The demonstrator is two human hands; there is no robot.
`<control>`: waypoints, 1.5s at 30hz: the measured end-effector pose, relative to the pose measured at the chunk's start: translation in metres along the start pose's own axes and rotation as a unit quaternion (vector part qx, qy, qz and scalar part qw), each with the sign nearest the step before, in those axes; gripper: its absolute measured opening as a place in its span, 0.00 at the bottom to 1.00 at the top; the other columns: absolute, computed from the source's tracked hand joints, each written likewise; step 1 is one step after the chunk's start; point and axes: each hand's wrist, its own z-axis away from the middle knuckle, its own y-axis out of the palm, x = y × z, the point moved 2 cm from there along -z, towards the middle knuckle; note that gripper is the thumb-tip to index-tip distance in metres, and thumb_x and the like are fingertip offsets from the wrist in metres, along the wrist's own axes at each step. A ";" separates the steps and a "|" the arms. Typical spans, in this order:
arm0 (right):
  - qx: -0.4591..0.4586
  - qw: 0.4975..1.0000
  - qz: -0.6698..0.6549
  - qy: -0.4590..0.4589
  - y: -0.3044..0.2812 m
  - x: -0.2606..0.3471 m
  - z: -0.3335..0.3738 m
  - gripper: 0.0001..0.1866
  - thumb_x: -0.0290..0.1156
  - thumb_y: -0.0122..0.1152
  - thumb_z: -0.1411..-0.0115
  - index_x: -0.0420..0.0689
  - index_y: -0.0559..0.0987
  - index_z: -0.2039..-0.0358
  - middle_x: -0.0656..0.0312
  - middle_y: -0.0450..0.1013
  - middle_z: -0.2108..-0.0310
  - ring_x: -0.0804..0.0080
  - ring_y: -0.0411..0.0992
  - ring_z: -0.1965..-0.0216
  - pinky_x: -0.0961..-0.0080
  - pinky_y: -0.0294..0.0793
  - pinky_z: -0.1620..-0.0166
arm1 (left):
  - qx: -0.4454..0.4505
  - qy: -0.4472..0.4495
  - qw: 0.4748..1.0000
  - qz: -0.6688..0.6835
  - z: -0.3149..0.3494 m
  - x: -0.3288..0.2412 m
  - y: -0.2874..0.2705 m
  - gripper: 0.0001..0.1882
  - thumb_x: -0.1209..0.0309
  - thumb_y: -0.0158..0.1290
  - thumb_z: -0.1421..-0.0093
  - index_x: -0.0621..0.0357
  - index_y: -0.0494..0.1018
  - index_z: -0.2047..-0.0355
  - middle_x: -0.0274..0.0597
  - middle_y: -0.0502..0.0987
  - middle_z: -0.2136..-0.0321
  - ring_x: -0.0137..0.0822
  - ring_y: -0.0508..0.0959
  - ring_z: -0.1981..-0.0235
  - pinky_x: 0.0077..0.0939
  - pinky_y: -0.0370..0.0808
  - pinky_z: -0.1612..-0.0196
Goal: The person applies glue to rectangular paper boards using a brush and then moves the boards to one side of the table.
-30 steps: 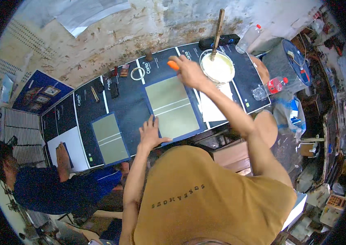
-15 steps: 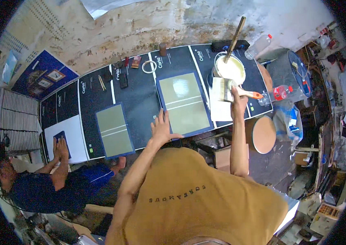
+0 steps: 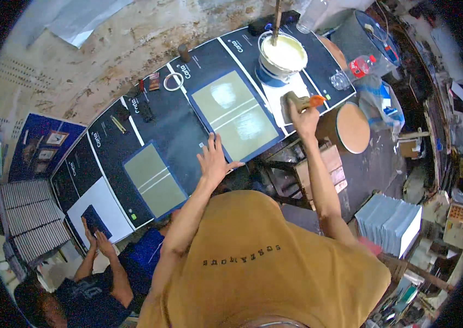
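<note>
Head view: right hand (image 3: pixel 303 117) holds brush (image 3: pixel 317 101) over white paper (image 3: pixel 275 104); left braces board (image 3: pixel 237 117).
Right fingers wrapped round brush near bucket (image 3: pixel 275 74), paper probably catching drips. Left hand (image 3: pixel 215 159) spread, gripping nothing, at board's near-left corner, likely preventing slip. Board flat on table (image 3: pixel 176 131).

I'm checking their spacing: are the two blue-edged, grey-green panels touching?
Apart: the head view shows a wide strip of black table cover between the left panel and the right panel.
</note>
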 end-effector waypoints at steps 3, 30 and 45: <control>-0.008 0.992 -0.127 0.015 0.013 0.057 0.047 0.24 0.47 0.67 0.43 0.33 0.81 0.64 0.44 0.81 0.71 0.51 0.82 0.63 0.59 0.78 0.59 | 0.012 -0.002 1.000 -0.017 0.001 -0.006 -0.001 0.66 0.36 0.68 0.61 0.63 0.52 0.32 0.54 0.53 0.31 0.57 0.65 0.37 0.64 0.67 0.44; 0.168 0.972 -0.142 -0.080 0.024 0.061 0.069 0.21 0.47 0.69 0.45 0.41 0.79 0.64 0.49 0.79 0.68 0.53 0.79 0.63 0.57 0.75 0.56 | 0.033 -0.011 0.999 0.001 0.004 -0.005 0.003 0.68 0.33 0.65 0.58 0.60 0.46 0.28 0.51 0.44 0.27 0.61 0.66 0.37 0.70 0.67 0.45; 0.289 0.957 -0.003 0.017 0.053 0.023 0.044 0.27 0.56 0.62 0.43 0.39 0.81 0.71 0.46 0.78 0.77 0.52 0.79 0.72 0.56 0.77 0.64 | 0.039 -0.009 0.999 -0.018 0.006 -0.011 0.001 0.66 0.37 0.66 0.55 0.62 0.43 0.28 0.56 0.44 0.28 0.65 0.70 0.43 0.62 0.72 0.48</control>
